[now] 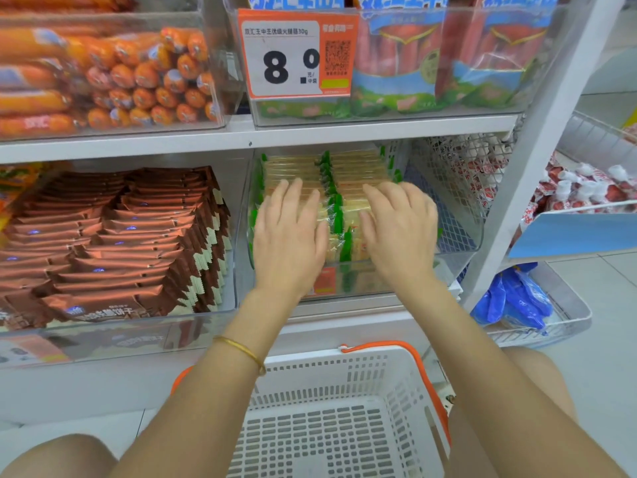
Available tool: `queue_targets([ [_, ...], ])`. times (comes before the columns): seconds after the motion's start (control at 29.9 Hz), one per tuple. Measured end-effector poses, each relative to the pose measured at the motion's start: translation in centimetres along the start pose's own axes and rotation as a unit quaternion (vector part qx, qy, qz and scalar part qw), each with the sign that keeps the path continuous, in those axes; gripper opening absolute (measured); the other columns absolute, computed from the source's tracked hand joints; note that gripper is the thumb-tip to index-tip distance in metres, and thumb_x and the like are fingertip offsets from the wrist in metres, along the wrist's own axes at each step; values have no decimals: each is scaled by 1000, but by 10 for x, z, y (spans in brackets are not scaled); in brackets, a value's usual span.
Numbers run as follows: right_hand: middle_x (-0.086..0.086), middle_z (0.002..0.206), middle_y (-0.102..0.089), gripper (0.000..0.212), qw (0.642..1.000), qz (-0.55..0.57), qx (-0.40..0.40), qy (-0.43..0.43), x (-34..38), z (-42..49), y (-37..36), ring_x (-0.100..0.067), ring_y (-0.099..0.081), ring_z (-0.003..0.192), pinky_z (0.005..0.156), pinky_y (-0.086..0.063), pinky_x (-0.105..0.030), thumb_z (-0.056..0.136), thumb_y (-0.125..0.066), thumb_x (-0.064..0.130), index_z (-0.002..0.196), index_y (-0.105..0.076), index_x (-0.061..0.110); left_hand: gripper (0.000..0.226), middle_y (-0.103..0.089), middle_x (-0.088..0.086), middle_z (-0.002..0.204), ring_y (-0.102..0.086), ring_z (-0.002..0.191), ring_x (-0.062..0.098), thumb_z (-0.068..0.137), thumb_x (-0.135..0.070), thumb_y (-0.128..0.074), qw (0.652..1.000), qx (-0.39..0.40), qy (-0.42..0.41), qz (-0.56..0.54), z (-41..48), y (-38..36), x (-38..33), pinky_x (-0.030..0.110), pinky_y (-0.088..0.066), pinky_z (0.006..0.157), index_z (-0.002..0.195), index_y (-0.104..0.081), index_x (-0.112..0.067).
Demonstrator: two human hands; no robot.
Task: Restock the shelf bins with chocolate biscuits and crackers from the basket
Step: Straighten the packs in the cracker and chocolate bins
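White basket (327, 374) nearest; beyond it both hands lie flat, fingers straight, gripping nothing: left hand (289, 236) on the left column, right hand (400, 229) on the right column of cracker packs (358, 167) ranked front-to-back in the clear bin (358, 282).

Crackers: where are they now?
In the head view, the crackers lie in the bin on the lower shelf, right of the chocolate biscuits, under the left hand and right hand.

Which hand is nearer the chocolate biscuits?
Left. The left hand rests on the left row of crackers, beside the chocolate biscuits; the right hand on the right row, farther off.
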State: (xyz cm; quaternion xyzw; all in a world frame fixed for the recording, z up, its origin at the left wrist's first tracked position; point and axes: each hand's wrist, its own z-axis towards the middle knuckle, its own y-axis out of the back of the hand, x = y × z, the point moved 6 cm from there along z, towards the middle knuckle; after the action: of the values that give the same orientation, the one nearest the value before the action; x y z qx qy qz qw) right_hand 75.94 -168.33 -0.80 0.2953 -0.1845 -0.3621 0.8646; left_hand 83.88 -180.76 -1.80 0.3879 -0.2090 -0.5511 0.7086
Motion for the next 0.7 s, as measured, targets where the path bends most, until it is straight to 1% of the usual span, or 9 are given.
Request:
queue_targets([
  [0.07,-9,135,-55,57,989,-7,145,-22,0,3,-25,-30,-46,128,107,-29,-49,92,-28,44,130,-56,11,69,-30,9,154,-19,144,23,90,-47,-7,990,141,16,21,6,-16,5,43,-10,117,145,-37,-17],
  [0.1,-9,142,-49,65,980,-3,195,-27,1,-1,-34,-29,-41,134,110,-25,-50,93,-19,48,134,-52,10,71,-22,7,157,-13,146,20,90,-48,-1,982,184,18,36,5,-24,7,41,-5,118,149,-28,-19],
  [0.13,-9,145,-45,71,974,-3,227,-25,2,-6,-41,-27,-38,136,111,-24,-48,92,-11,50,137,-49,11,66,-17,5,158,-9,147,18,94,-46,-2,977,209,19,46,3,-29,9,40,-3,118,151,-22,-21],
  [0.2,-8,145,-46,78,971,-5,236,-21,1,-13,-46,-25,-39,135,111,-24,-44,89,-1,50,137,-50,11,56,-12,4,159,-6,147,16,100,-42,-11,969,240,27,45,2,-34,11,38,-3,118,152,-17,-21],
  [0.3,-7,146,-44,83,968,6,249,-12,-1,-12,-45,-24,-38,137,111,-24,-41,86,4,50,139,-48,13,54,-9,5,160,-4,147,17,101,-39,-18,967,252,34,19,6,-28,9,37,-3,119,152,-15,-19],
  [0.4,-5,151,-37,72,964,22,265,-17,-3,-11,-42,-24,-33,139,113,-23,-39,91,-3,48,142,-44,16,52,-15,4,159,-8,147,16,101,-35,-22,977,210,19,1,3,-17,5,33,-4,117,150,-23,-18],
  [0.57,-4,146,-44,57,963,13,268,-17,1,-12,-37,-23,-38,136,111,-25,-40,98,-15,41,138,-49,18,50,-19,2,158,-11,146,15,102,-35,-21,970,242,1,3,-10,-19,2,32,-6,117,150,-25,-21],
  [0.63,-3,147,-43,46,961,12,276,-26,0,-8,-36,-22,-34,138,112,-23,-40,102,-25,37,139,-47,19,50,-18,2,158,-11,146,16,102,-35,-21,968,249,1,-2,-9,-18,2,32,-6,118,150,-25,-22],
  [0.7,-1,149,-40,44,962,18,271,-26,8,0,-33,-21,-29,140,113,-19,-41,103,-27,35,141,-44,21,49,-15,3,159,-9,146,17,102,-36,-20,966,257,1,3,-4,-17,5,34,-6,118,149,-26,-24],
])
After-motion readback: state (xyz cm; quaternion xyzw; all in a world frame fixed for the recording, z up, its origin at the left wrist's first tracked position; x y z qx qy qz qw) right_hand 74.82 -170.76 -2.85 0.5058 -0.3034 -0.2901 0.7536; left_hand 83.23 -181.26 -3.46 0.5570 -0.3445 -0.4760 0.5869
